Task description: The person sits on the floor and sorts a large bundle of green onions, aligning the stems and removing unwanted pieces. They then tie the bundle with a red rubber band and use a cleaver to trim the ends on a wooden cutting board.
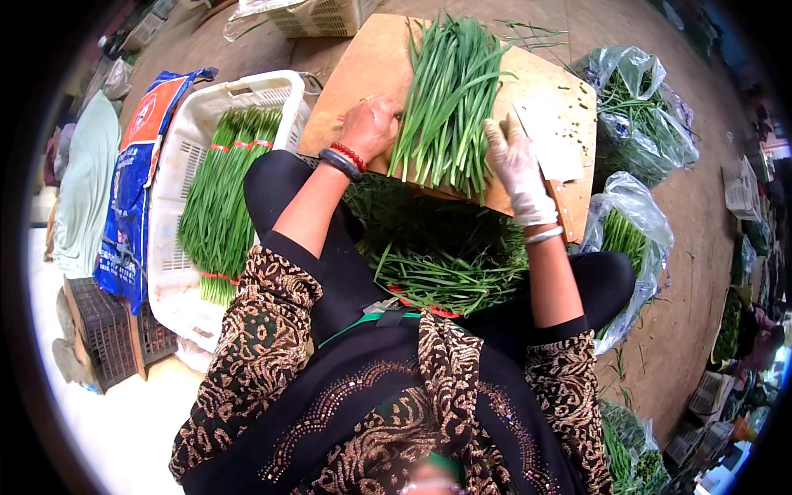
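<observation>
A loose bundle of green Chinese chives (455, 105) lies lengthwise on a wooden cutting board (352, 74), its pale cut ends towards me. Against the bundle's left edge is my bare left hand (371, 127), fingers curled; the fingertips are hidden, so I cannot tell if they grip anything. A small red strip (340, 118) shows on the board beside it. My right hand (515, 170), in a thin whitish glove, rests at the bundle's right edge with fingers extended and nothing visibly held. Just right of it lies a cleaver (550, 142), its wooden handle towards me.
At left, a white plastic crate (170, 247) holds chive bunches (232, 198) tied with red bands. Loose chives (455, 278) fill the space below the board. Plastic bags of greens (643, 117) and chives (625, 241) stand at right. A blue printed sack (127, 216) leans outside the crate.
</observation>
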A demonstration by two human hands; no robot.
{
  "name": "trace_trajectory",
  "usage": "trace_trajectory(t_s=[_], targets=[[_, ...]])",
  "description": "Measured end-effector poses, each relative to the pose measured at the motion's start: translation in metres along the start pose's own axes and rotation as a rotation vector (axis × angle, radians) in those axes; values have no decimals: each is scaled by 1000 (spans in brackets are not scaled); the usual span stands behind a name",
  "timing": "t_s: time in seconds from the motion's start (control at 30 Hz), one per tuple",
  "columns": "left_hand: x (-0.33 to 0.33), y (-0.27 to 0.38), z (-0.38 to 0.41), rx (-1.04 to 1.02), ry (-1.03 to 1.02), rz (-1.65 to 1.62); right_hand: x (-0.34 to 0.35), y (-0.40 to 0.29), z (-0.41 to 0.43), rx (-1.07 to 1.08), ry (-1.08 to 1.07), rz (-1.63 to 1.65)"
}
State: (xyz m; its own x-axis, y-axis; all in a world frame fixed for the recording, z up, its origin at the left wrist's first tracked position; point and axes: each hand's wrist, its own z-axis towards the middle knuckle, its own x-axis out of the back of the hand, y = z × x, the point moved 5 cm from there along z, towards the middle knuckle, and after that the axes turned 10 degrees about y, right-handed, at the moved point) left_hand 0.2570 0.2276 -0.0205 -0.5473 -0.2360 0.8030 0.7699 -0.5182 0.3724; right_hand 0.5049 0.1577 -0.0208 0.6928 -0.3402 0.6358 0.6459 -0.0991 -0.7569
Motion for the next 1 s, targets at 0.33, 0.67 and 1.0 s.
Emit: trace_trajectory(t_s=[0.33, 0.67, 1.0], targets=[[-9, 16, 6, -116, -55, -93, -55, -28, -36, 318, 201, -74], [-15, -15, 13, -71, -80, -117, 61, -45, -69, 307, 271, 97], [37, 151, 54, -271, 387, -438, 332, 295, -215, -591, 672, 351]])
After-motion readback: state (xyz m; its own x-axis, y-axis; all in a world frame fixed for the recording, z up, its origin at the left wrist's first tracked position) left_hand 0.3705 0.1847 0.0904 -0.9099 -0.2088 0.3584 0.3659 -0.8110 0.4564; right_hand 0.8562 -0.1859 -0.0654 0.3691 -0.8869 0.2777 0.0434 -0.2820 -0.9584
